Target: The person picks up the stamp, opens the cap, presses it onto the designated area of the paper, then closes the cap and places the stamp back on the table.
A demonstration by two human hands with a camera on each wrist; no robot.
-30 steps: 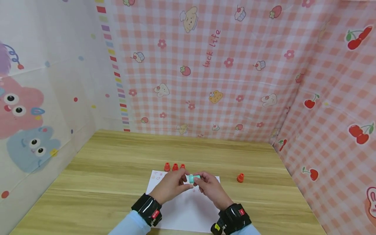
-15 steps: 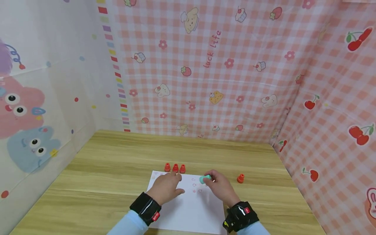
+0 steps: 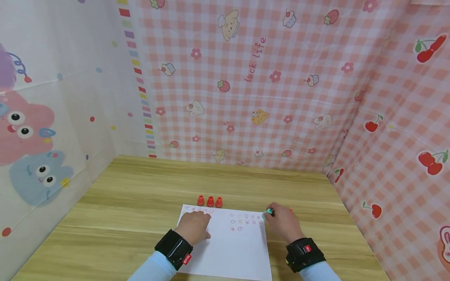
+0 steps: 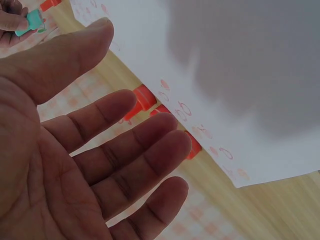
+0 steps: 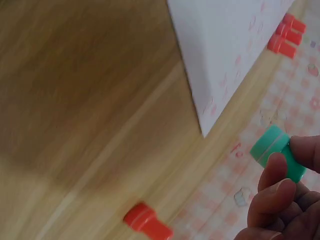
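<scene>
A small green stamp (image 3: 268, 212) (image 5: 270, 142) is pinched between the thumb and fingers of my right hand (image 3: 286, 222), by the top right corner of the paper. My left hand (image 3: 193, 227) is spread over the top left part of the white sheet of paper (image 3: 228, 253), and its fingers (image 4: 165, 150) hold nothing. Rows of small reddish printed marks (image 3: 246, 221) run along the sheet's upper part. From the head view I cannot tell whether the left hand touches the sheet.
Three red stamps (image 3: 210, 201) stand in a row just behind the paper's top edge. One more red stamp (image 5: 145, 220) is on the wooden table (image 3: 140, 183) beyond my right hand, mostly hidden in the head view. Patterned cloth (image 3: 228, 78) walls off the back and sides.
The hands were together at the green stamp; they have parted. My right hand has carried the stamp rightward to the sheet's corner, while my left hand has moved left over the paper.
</scene>
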